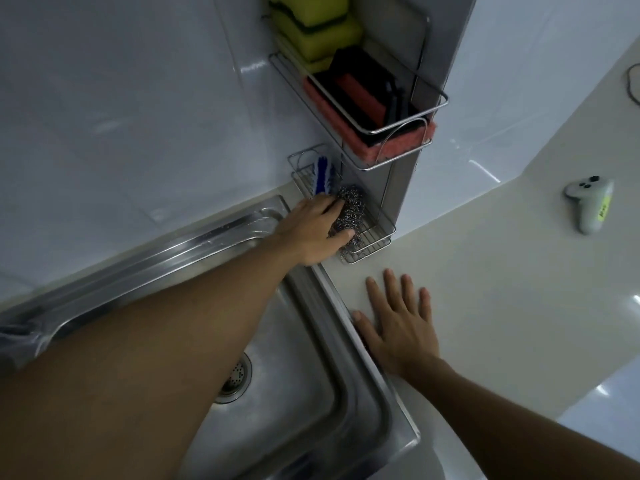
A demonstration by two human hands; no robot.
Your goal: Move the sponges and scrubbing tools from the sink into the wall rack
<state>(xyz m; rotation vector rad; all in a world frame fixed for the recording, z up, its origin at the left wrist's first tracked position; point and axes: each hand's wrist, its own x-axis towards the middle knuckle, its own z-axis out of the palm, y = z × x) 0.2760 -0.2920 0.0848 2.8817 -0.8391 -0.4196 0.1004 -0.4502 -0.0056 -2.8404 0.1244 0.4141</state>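
Observation:
My left hand reaches across the sink and grips a steel wool scrubber, which rests in the lowest wire shelf of the wall rack. A blue-and-white brush stands at the back of that shelf. The middle shelf holds pink and black-and-red sponges. Yellow-green sponges are stacked in the top shelf. My right hand lies flat on the counter beside the sink rim, fingers spread, holding nothing. The visible part of the sink basin shows only its drain.
A white game-style controller lies on the pale counter at the right. A thin dark cord loops at the far right edge. White tiled wall rises behind the sink.

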